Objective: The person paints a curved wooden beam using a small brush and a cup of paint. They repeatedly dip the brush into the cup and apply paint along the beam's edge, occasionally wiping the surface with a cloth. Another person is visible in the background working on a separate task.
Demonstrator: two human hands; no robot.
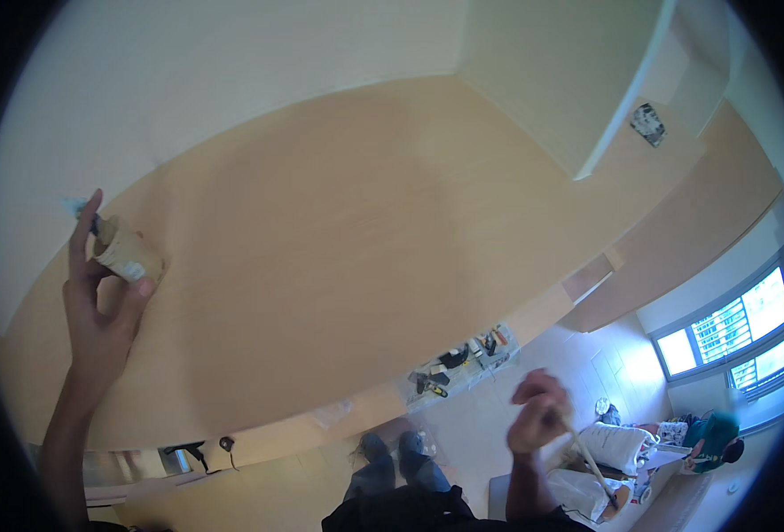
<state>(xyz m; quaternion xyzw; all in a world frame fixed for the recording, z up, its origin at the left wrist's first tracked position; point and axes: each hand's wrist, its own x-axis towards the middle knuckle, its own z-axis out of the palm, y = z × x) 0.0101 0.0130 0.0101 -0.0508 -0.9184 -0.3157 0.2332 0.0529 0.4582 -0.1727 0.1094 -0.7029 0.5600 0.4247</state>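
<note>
At the far left, my left hand (99,306) grips a beige, cup-like cylinder (130,248) between thumb and fingers. It is tilted over the wood-coloured tabletop (321,239), close to the wall. Something dark and a light-blue bit show at its upper end; what they are I cannot make out. Off the front edge of the tabletop, at the lower right, my right hand (537,417) is closed and slightly blurred. From it a thin, pale stick (590,457) with a dark end slants down to the right.
An open drawer or tray of tools (458,359) sits below the front edge. A white upright panel (560,89) rises at the back right, with a grey patterned piece (648,125) beyond it. A person in green (711,443) and wrapped bundles (618,448) are at the lower right.
</note>
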